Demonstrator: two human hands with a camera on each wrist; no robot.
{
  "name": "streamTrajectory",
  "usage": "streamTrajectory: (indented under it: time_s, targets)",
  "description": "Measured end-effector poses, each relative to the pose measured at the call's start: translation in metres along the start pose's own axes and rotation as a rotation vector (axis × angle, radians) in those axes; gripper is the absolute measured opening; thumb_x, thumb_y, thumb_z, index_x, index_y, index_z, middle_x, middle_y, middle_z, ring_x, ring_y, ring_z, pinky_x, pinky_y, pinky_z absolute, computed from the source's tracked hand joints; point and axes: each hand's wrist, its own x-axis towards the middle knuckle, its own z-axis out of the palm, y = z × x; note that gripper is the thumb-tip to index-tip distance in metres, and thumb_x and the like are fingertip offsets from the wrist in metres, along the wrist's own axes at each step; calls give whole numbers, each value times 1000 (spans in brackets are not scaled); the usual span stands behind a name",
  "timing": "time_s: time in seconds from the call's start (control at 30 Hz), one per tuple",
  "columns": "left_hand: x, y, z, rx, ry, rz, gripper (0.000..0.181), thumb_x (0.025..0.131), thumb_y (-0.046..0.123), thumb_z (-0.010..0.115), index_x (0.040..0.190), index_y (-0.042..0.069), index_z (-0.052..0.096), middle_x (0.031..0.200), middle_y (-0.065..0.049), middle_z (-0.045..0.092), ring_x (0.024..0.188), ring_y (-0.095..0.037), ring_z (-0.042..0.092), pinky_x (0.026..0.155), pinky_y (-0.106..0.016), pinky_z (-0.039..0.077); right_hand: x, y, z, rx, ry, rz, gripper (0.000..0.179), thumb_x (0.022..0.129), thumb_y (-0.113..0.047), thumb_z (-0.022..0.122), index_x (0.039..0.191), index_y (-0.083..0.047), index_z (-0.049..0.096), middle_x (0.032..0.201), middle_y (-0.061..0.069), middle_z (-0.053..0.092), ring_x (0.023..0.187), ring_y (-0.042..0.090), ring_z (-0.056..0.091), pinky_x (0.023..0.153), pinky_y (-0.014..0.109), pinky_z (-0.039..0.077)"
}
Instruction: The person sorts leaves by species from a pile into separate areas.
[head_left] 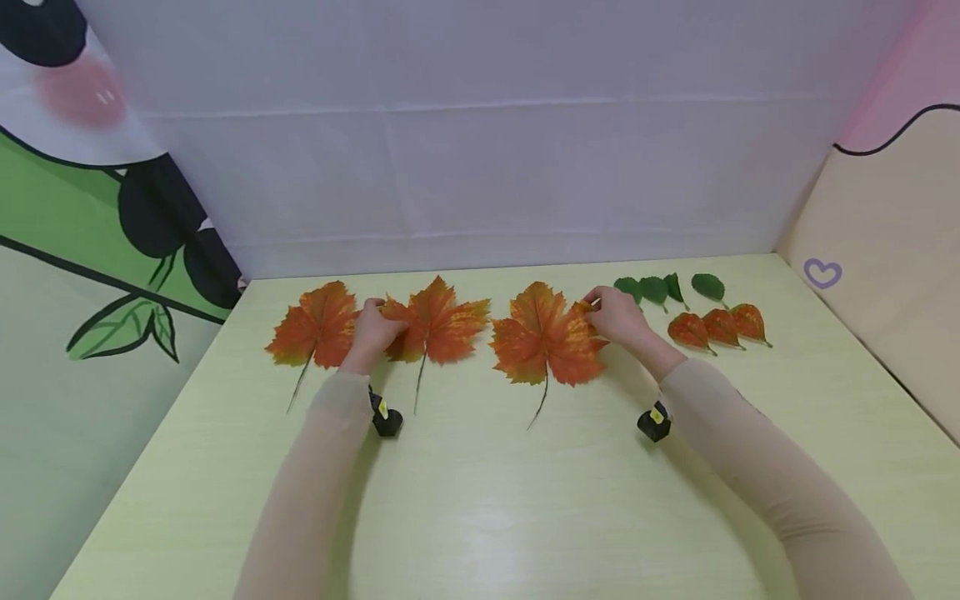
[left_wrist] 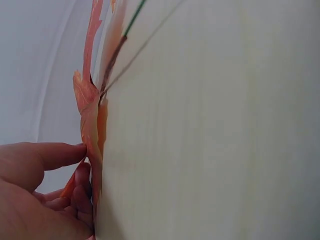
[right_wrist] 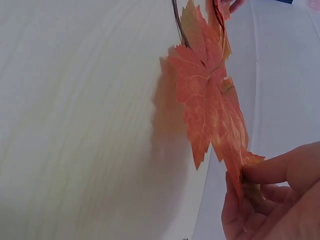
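Three large orange maple leaves with thin stems lie in a row in the head view: a left leaf (head_left: 315, 327), a middle leaf (head_left: 438, 321) and a right leaf (head_left: 546, 337). My left hand (head_left: 377, 331) pinches the left edge of the middle leaf, beside the left leaf. Thumb and fingers (left_wrist: 62, 156) meet at that edge in the left wrist view. The right leaf's right edge is held between the thumb and fingers of my right hand (head_left: 617, 315). In the right wrist view that leaf (right_wrist: 210, 95) stands partly off the table, casting a shadow.
Several small green leaves (head_left: 654, 289) lie at the back right of the pale wooden table (head_left: 480, 500). In front of them are three small orange leaves (head_left: 722, 327). A pale cloth wall (head_left: 510, 175) rises behind the table. Each wrist carries a small black camera (head_left: 654, 423).
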Motion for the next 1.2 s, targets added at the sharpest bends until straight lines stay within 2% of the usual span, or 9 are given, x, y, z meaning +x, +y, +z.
streamTrajectory:
  time_s: [0.3,0.43,0.6,0.73,0.87,1.03,1.2]
  targets:
    - [0,-2,-2,-10,-25,-7,64,87,15,58,136,-2,21,133,-23,36,110,-32,43,93,-43,40,13,-5,-9,5,64,40,29,90,-9,47,118,-1,52,115,20,57,82,28,57,61,30,43]
    - [0,-2,-3,-8,-29,-10,62,86,17,59,133,-4,24,129,-24,38,107,-31,43,92,-42,40,20,-5,-12,26,80,66,31,89,-6,44,119,-2,51,115,19,57,73,24,55,55,28,41]
    - [1,-3,-3,7,-17,-16,59,85,19,61,128,-5,28,122,-23,42,100,-28,43,88,-40,41,30,-2,-11,27,99,103,35,87,-4,43,120,-4,51,115,17,58,71,22,51,54,28,38]
    - [3,-4,-4,15,-20,-15,59,85,20,62,127,-5,29,119,-21,43,95,-26,43,83,-36,42,36,5,-4,34,100,121,35,86,-6,43,120,-3,50,114,17,57,74,25,51,57,30,38]
    - [4,-5,-6,11,-48,-10,61,85,21,62,129,-6,28,119,-21,43,91,-24,42,80,-33,41,40,11,4,26,103,143,35,86,-7,44,120,-2,50,117,18,56,83,28,51,65,35,39]
    - [2,-5,-11,27,-106,-2,63,86,24,61,131,-6,27,122,-22,40,95,-26,41,83,-36,39,42,15,10,15,100,174,35,86,-8,44,121,-2,48,118,19,54,89,31,50,69,40,41]
    - [0,-3,-13,40,-134,8,66,87,26,60,133,-5,24,124,-22,39,100,-28,41,88,-40,39,42,18,11,18,105,186,40,85,-7,44,125,-2,42,118,20,53,93,34,51,71,42,42]
